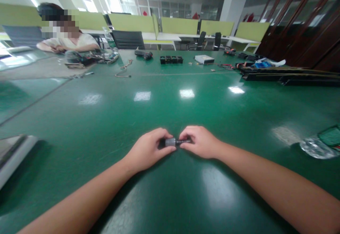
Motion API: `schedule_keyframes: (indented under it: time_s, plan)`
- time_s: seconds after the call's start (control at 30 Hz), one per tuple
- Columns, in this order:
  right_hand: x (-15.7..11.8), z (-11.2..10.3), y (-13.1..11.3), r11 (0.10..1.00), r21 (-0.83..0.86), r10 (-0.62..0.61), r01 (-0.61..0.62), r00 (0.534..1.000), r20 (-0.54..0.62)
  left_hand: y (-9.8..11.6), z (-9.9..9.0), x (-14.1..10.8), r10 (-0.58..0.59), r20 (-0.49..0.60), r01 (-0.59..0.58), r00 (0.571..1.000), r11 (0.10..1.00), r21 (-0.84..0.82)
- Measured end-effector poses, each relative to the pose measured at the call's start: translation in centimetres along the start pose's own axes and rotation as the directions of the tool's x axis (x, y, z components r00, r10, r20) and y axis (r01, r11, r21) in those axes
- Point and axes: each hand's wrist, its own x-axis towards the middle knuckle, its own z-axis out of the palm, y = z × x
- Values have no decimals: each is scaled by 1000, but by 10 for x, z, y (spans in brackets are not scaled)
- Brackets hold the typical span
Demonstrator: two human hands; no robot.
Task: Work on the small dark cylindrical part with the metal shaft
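Gripping the grey cylinder (170, 142), the left hand (148, 148) is closing thumb and fingers about its body, while the right hand (203, 142) is pinching the dark shaft (183, 141) that is sticking out towards it. The two hands are facing each other just above or against the worktop (159, 106); whether they are touching it, I cannot tell. Holding opposite ends is probably steadying both parts and keeping them in line, and the fingertip grips are suiting such small pieces.

The silvery pouch (317, 149) is lying off to the right, and a pale panel (18, 159) is sitting at the left edge, both well apart from the hands. Across the far side, a cable (122, 72), a black holder (171, 60) and a white box (204, 60) are resting, seemingly out of the arms' way. A person (79, 43) is sitting at the far left.
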Motion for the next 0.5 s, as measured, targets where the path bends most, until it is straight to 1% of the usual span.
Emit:
schedule_keyframes:
  time_s: [0.5]
  plan:
    - [-1, -1, -1, 1000, 6, 6, -6, 1000, -24, 1, 0, 0, -1, 0, 1, 1000, 1000, 11]
